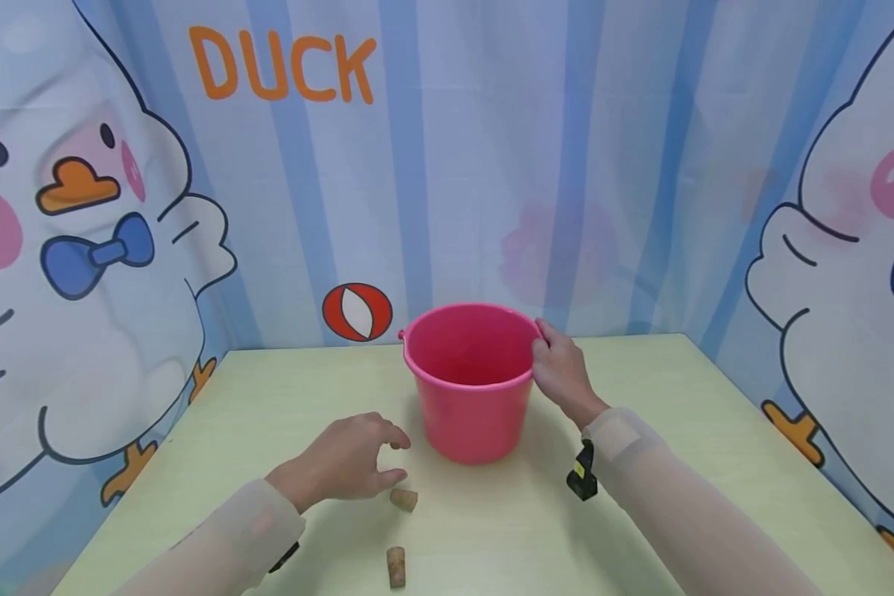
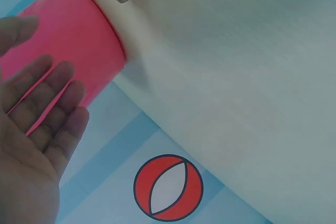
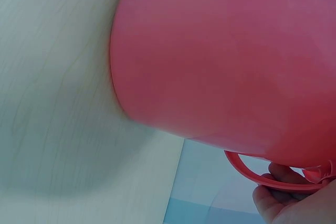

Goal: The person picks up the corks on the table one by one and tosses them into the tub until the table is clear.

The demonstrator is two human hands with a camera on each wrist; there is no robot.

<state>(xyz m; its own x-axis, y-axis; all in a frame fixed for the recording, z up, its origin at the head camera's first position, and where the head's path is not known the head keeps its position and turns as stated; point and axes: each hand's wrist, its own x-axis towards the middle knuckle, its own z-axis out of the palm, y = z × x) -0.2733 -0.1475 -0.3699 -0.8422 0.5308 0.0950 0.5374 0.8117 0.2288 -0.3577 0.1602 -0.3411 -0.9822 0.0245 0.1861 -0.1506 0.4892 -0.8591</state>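
Observation:
A pink bucket (image 1: 473, 422) stands upright toward the back of the table, its mouth facing up. At its right side my right hand (image 1: 566, 371) grips the rim by the handle mount. The right wrist view shows the curved bucket handle (image 3: 249, 174) hanging there, with fingers behind it. My left hand (image 1: 343, 457) hovers left of the bucket, thumb and fingers apart and nothing between them. Just below its thumb lies a cork (image 1: 404, 499) on the table. A second cork (image 1: 396, 567) lies nearer the front.
The pale wooden table (image 1: 626, 497) ends at the back against a striped blue curtain (image 1: 462, 165). Printed duck figures cover the curtain on both sides. A red ball (image 1: 357, 312) is printed at the curtain's lower edge, behind the bucket's left.

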